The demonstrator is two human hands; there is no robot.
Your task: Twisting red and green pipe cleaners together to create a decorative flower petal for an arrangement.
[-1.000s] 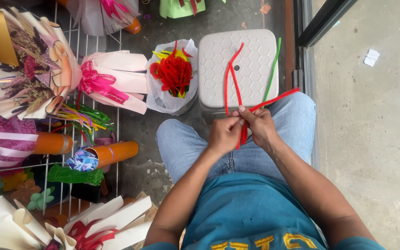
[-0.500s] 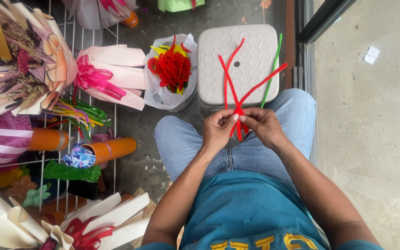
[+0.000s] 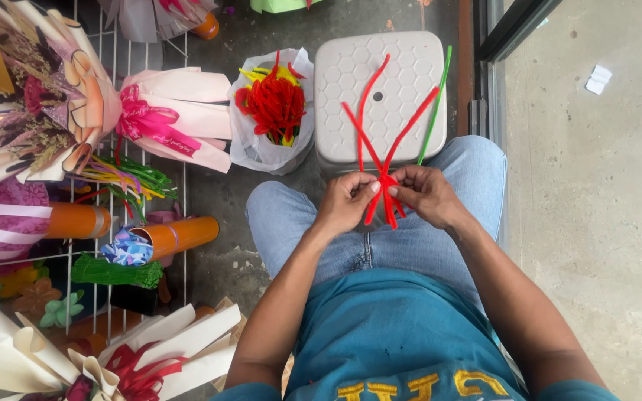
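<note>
Between left hand (image 3: pixel 347 204) and right hand (image 3: pixel 426 194), both pinched shut, crossed red pipe cleaners (image 3: pixel 384 160).

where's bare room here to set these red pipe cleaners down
Free: most of the white plastic stool's top, crossed only by the pipe cleaners' tips; the concrete floor right of the right knee, bare but for a paper scrap. Crowded: the wire rack at left, packed with bouquets. Both hands, left and right, pinch the red pipe cleaners.

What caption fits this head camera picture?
Both hands pinch crossed red pipe cleaners above a white stool.
</note>
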